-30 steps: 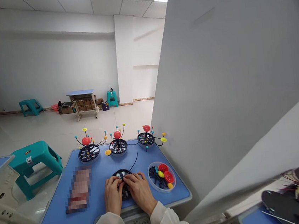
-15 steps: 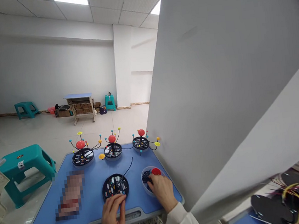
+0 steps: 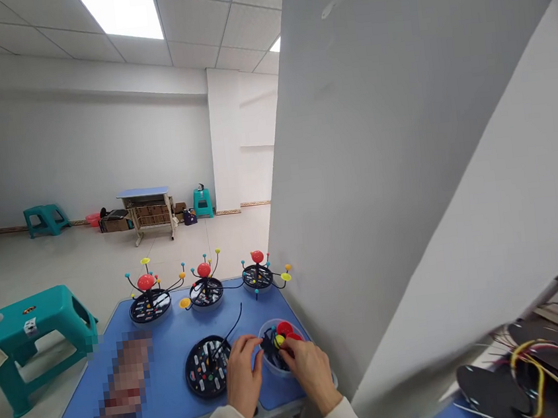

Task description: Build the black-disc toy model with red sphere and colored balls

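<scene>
Currently, left hand (image 3: 243, 374) curled against a clear plastic bowl (image 3: 270, 324), right hand (image 3: 311, 377) bent over red and yellow parts (image 3: 285, 336), grip unclear, black disc (image 3: 208, 367) beside, blue table (image 3: 171, 373) beneath.

Bowl (image 3: 271, 324) — clear, glossy plastic; tabletop (image 3: 163, 361) — smooth, matt plastic

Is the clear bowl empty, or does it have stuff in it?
Not empty: the clear bowl holds red domes, a yellow ball and black pieces.
</scene>
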Motion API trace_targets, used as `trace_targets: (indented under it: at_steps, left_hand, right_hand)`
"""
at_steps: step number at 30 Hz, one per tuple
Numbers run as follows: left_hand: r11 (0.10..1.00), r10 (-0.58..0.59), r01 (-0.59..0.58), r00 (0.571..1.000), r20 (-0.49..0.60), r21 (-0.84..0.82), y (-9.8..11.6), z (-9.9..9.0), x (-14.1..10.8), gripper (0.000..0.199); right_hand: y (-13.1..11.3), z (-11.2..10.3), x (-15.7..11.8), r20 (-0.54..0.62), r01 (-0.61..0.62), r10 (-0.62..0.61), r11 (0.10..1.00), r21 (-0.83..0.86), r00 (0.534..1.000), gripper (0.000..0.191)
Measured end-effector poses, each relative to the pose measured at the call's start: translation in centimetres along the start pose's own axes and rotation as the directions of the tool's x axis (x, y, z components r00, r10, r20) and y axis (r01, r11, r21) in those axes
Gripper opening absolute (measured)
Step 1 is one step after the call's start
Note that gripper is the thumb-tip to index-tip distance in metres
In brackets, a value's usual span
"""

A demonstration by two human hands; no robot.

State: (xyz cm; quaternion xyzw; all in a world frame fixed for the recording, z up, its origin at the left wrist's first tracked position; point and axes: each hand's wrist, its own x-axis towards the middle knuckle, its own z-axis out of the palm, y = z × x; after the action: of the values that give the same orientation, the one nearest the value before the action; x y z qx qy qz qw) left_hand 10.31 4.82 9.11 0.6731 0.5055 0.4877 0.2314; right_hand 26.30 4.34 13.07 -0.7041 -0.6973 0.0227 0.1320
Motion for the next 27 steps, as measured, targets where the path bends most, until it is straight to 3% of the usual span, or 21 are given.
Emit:
trace_targets:
  at_steps: [5, 12, 20, 24, 27]
  left_hand:
    - [1.000, -0.007, 0.007, 1.000, -0.005, -0.007, -0.6, 0.5, 0.4, 0.025]
    - [0.995, -0.051, 0.054, 0.998, 0.039, -0.083, -0.9, 0.8, -0.8, 0.027]
    - [0.939, -0.184, 0.193, 0.981, 0.059, -0.283, -0.4, 0.3, -0.6, 0.034]
    - [0.853, -0.227, 0.266, 0.964, 0.139, -0.449, 0.7, 0.5, -0.6, 0.043]
    - [0.783, -0.272, 0.318, 0.948, 0.166, -0.535, 1.4, 0.0, -1.3, 0.051]
  right_hand:
    - [-0.9, 0.2, 0.5, 0.005, 0.029, -0.029, 0.998, 0.052, 1.000, 0.016]
    - [-2.5, 1.1, 1.9, 0.071, 0.030, -0.038, 0.993, 0.112, 0.997, 0.007]
    - [-1.1, -0.8, 1.9, 0.071, 0.080, -0.104, 0.957, 0.278, 0.992, 0.012]
    - [-1.2, -1.6, 0.2, 0.020, 0.176, -0.201, 0.896, 0.407, 0.979, 0.017]
    - [-1.4, -2.2, -1.4, -0.053, 0.235, -0.253, 0.773, 0.589, 0.966, 0.020]
